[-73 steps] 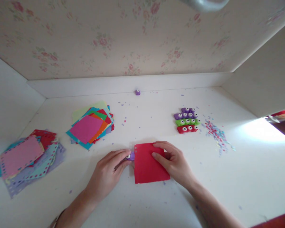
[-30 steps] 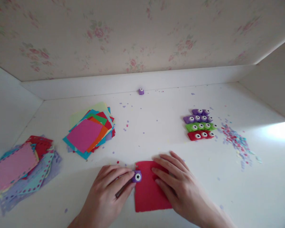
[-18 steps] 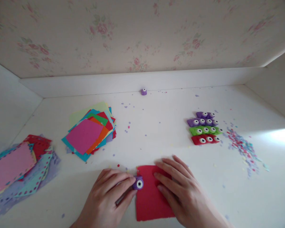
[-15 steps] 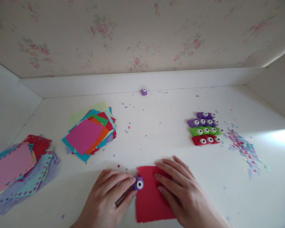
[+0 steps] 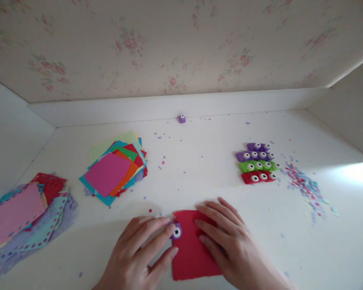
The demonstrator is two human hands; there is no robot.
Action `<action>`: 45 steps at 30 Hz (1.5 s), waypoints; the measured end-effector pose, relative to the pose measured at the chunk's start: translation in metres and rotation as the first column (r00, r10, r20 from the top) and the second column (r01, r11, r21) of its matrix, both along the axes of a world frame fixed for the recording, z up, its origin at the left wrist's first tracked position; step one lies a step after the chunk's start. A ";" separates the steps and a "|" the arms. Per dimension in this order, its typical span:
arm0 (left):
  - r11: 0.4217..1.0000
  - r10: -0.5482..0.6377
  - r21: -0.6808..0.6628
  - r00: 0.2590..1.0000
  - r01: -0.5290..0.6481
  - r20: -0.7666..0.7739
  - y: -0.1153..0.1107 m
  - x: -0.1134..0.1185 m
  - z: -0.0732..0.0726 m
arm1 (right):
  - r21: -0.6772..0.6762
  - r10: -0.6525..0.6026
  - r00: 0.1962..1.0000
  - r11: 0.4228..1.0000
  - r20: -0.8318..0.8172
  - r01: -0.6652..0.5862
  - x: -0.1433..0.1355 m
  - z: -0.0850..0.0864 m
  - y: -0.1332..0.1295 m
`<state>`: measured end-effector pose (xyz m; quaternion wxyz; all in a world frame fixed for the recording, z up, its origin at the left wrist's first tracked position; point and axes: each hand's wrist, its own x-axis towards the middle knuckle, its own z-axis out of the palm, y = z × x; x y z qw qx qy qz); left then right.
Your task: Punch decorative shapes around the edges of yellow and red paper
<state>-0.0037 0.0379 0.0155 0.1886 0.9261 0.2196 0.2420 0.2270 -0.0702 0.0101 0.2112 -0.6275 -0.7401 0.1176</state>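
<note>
A red sheet of paper (image 5: pixel 186 257) lies flat on the white table in front of me. At its left edge, near the upper corner, sits a small purple craft punch (image 5: pixel 177 232) with a black star on its white button. The fingers of my left hand (image 5: pixel 139 245) are at the punch's left side, an index fingertip against it. The thumb of that hand stands apart from the punch, over the paper's edge. Spread across the right part of the sheet, my right hand (image 5: pixel 230 241) rests with its fingers stretched out. Its palm hides the sheet's right edge.
Coloured sheets (image 5: pixel 109 173) are stacked at the left; punched sheets (image 5: pixel 18 209) lie farther left. Rows of purple, green and red punches (image 5: pixel 255 166) stand at the right, beside scattered confetti (image 5: pixel 305 183). One purple punch (image 5: pixel 182 119) is by the back ledge (image 5: pixel 115 111).
My left thumb has come away from the punch. The punch has shifted slightly up along the paper's left edge. My right hand stays on the sheet.
</note>
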 end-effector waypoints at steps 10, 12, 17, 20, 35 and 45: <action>0.937 0.168 -0.306 0.985 -0.169 -0.030 -0.004 0.021 -0.002 | -0.019 0.001 1.000 1.000 -0.003 -0.001 0.001 0.002 0.000; 0.926 0.159 -0.340 0.986 -0.164 -0.042 -0.003 0.024 0.000 | -0.029 -0.022 0.999 0.999 -0.031 0.021 0.000 0.004 0.000; 0.911 0.114 -0.385 0.987 -0.148 -0.110 -0.001 0.031 0.007 | -0.058 -0.072 0.994 0.996 -0.088 0.067 -0.002 0.008 0.002; 0.913 0.081 -0.381 0.982 -0.143 -0.172 -0.001 0.033 0.009 | -0.062 -0.081 0.991 0.995 -0.103 0.075 -0.002 0.009 0.001; 0.863 0.152 -0.456 0.973 -0.217 -0.174 -0.001 -0.001 0.005 | 0.011 -0.031 0.992 0.999 -0.125 0.032 0.001 0.005 -0.005; 0.926 0.376 0.055 0.910 -0.372 -0.173 0.007 -0.023 -0.003 | 0.033 -0.015 0.988 0.999 -0.154 0.021 0.001 0.006 -0.007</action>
